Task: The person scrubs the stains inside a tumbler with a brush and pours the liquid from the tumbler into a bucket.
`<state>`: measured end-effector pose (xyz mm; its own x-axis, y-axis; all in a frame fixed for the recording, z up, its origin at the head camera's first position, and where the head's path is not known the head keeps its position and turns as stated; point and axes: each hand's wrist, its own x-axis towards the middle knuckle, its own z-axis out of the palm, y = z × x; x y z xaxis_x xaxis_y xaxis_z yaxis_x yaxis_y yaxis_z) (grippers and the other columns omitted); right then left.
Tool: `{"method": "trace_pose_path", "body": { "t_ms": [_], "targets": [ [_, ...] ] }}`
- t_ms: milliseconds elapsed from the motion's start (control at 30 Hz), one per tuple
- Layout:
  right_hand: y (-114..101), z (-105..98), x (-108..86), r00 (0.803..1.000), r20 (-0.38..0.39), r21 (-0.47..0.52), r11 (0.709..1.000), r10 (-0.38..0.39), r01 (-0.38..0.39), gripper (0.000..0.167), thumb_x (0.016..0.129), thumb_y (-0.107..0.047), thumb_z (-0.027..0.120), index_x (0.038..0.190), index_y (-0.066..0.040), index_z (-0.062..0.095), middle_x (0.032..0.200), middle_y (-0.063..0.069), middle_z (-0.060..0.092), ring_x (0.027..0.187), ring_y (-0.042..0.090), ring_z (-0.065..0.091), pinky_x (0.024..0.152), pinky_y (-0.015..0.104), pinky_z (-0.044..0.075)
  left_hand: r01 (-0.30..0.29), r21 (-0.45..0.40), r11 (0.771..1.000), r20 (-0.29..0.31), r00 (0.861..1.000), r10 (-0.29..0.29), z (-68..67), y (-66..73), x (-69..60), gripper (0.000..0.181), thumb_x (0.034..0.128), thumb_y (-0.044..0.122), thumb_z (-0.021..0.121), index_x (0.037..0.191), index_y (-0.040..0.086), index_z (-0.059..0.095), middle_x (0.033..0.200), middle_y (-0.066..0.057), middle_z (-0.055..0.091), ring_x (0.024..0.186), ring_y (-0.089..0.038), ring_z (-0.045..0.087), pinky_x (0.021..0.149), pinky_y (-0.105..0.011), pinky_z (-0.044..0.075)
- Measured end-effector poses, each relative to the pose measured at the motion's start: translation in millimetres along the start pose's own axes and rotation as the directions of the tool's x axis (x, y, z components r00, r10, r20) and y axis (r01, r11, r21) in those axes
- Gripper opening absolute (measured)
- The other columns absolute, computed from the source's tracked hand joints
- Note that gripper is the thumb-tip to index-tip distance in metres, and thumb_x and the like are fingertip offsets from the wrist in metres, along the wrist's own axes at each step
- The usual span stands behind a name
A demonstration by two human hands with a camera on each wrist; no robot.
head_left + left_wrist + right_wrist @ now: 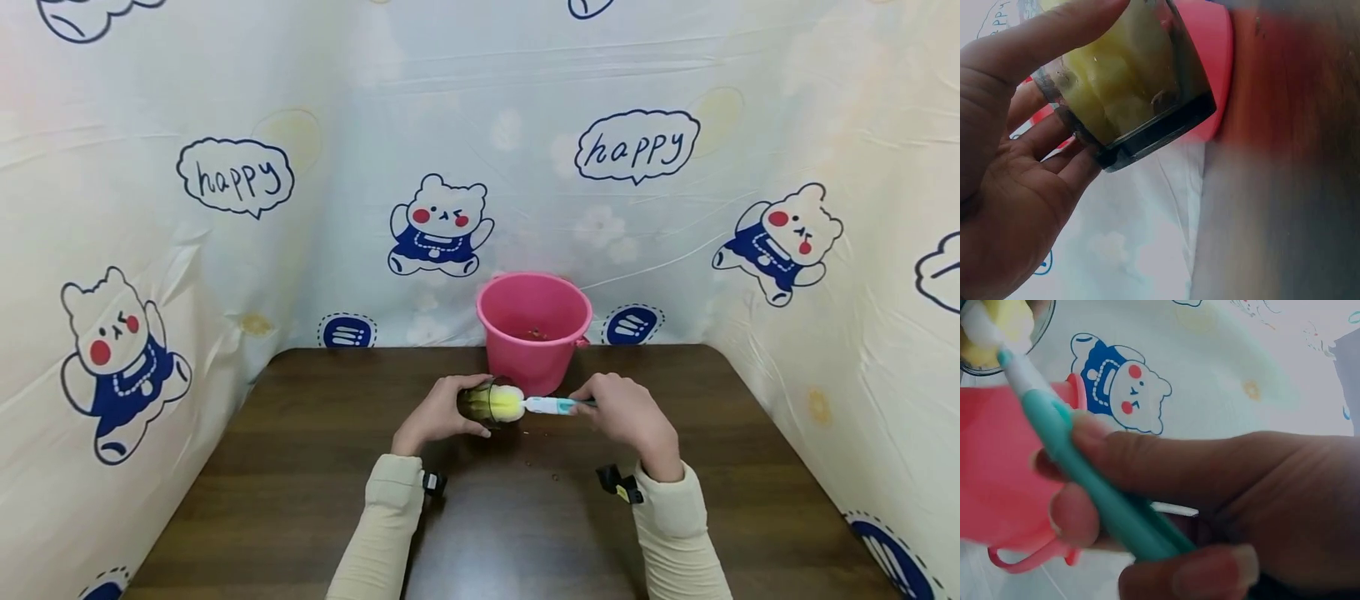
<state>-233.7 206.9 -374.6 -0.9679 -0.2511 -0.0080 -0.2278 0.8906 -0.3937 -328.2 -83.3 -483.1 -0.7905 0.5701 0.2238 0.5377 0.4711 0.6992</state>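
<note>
My left hand (pixel 441 412) grips a dark tinted glass cup (pixel 474 403) tipped on its side above the table, its mouth turned to the right. Thumb and fingers wrap its wall in the left wrist view, where yellow sponge shows through the glass (pixel 1147 119). My right hand (pixel 624 410) holds a cup brush by its teal and white handle (pixel 1072 459), fingers curled round it. The brush's yellow and white sponge head (pixel 507 403) is inside the cup's mouth, partly hidden by the glass.
Just behind the cup and brush, a pink bucket (pixel 534 354) stands on the dark wooden table (pixel 315 500), with some small brownish bits inside. Small specks or drops lie on the table between the arms. A printed cloth (pixel 337 242) hangs round the back and sides.
</note>
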Motion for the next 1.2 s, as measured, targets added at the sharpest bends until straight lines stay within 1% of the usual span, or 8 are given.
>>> {"method": "trace_pose_path", "body": {
  "t_ms": [200, 467, 633, 767, 867, 1000, 1133, 1200],
  "targets": [
    [0.0, -5.9, -5.0, 0.996, 0.04, 0.006, 0.997, -0.074, 0.074, 0.011, 0.093, -0.015, 0.075, 0.101, -0.013, 0.082, 0.071, -0.002, 0.063, 0.056, 0.011, 0.048, 0.052, 0.027, 0.039, -0.043, -0.022, 0.999, 0.013, 0.999, 0.043, 5.9, 2.1, 1.7, 0.082, 0.069, 0.013, 0.096, 0.143, 0.01, 0.06, 0.139, -0.004, 0.064, 0.126, -0.02, 0.059, 0.108, -0.042, 0.049],
    [4.1, -3.1, -5.1, 0.998, 0.052, 0.016, 0.999, 0.035, -0.036, 0.015, 0.092, -0.017, 0.076, 0.103, -0.01, 0.082, 0.083, 0.002, 0.071, 0.063, 0.015, 0.053, 0.058, 0.029, 0.045, -0.033, -0.023, 0.999, 0.023, 0.999, 0.034, 9.5, 2.4, 2.0, 0.083, 0.069, 0.015, 0.096, 0.144, 0.011, 0.059, 0.142, -0.003, 0.062, 0.129, -0.021, 0.057, 0.109, -0.044, 0.048],
    [1.7, -3.4, -6.0, 0.996, 0.088, 0.044, 0.999, -0.011, 0.007, 0.009, 0.092, -0.014, 0.076, 0.097, -0.01, 0.082, 0.078, -0.001, 0.068, 0.062, 0.014, 0.05, 0.058, 0.029, 0.044, -0.046, -0.005, 0.999, 0.014, 0.999, 0.047, 10.1, 1.0, 3.4, 0.082, 0.0685, 0.016, 0.096, 0.142, 0.011, 0.06, 0.14, -0.003, 0.063, 0.127, -0.02, 0.058, 0.108, -0.041, 0.049],
    [2.2, -7.0, -5.9, 0.997, 0.048, 0.05, 0.997, -0.061, 0.058, 0.011, 0.093, -0.015, 0.075, 0.1, -0.011, 0.082, 0.076, -0.002, 0.065, 0.06, 0.013, 0.048, 0.056, 0.029, 0.042, -0.045, -0.016, 0.999, -0.003, 0.999, 0.045, 10.2, 1.6, 4.8, 0.082, 0.0681, 0.013, 0.096, 0.142, 0.01, 0.06, 0.139, -0.004, 0.064, 0.126, -0.019, 0.059, 0.108, -0.041, 0.049],
    [3.9, -7.1, -4.6, 0.999, 0.023, 0.043, 0.999, -0.025, 0.024, 0.014, 0.093, -0.017, 0.074, 0.105, -0.012, 0.081, 0.074, 0.0, 0.063, 0.059, 0.014, 0.048, 0.054, 0.029, 0.041, -0.034, -0.028, 0.999, -0.005, 0.999, 0.034, 9.9, 3.2, 4.7, 0.083, 0.0685, 0.01, 0.096, 0.143, 0.01, 0.06, 0.14, -0.004, 0.063, 0.126, -0.021, 0.058, 0.108, -0.043, 0.049],
    [4.1, -3.7, -2.7, 0.999, 0.046, 0.017, 1.0, 0.022, -0.023, 0.015, 0.093, -0.017, 0.075, 0.105, -0.012, 0.081, 0.078, 0.001, 0.067, 0.061, 0.015, 0.05, 0.056, 0.029, 0.042, -0.037, -0.031, 0.999, 0.003, 0.999, 0.037, 9.1, 5.3, 3.3, 0.083, 0.0683, 0.01, 0.096, 0.143, 0.008, 0.06, 0.14, -0.006, 0.063, 0.127, -0.023, 0.058, 0.108, -0.044, 0.049],
    [2.9, -2.1, -1.6, 0.995, 0.088, 0.02, 0.999, -0.037, 0.036, 0.015, 0.093, -0.017, 0.074, 0.104, -0.01, 0.082, 0.086, -0.001, 0.071, 0.064, 0.014, 0.051, 0.059, 0.03, 0.045, -0.048, -0.005, 0.999, 0.007, 0.999, 0.048, 9.1, 4.9, 2.7, 0.082, 0.0676, 0.012, 0.096, 0.141, 0.007, 0.061, 0.138, -0.006, 0.064, 0.124, -0.021, 0.06, 0.106, -0.042, 0.05],
    [4.0, -3.0, -0.9, 0.994, 0.091, 0.043, 0.998, -0.054, 0.05, 0.015, 0.093, -0.016, 0.074, 0.104, -0.01, 0.081, 0.082, 0.0, 0.069, 0.063, 0.015, 0.051, 0.059, 0.03, 0.045, -0.047, 0.0, 0.999, 0.005, 0.999, 0.047, 9.4, 4.4, 3.3, 0.082, 0.0677, 0.013, 0.097, 0.141, 0.007, 0.061, 0.137, -0.005, 0.065, 0.122, -0.019, 0.06, 0.105, -0.041, 0.051]
  ]
}}
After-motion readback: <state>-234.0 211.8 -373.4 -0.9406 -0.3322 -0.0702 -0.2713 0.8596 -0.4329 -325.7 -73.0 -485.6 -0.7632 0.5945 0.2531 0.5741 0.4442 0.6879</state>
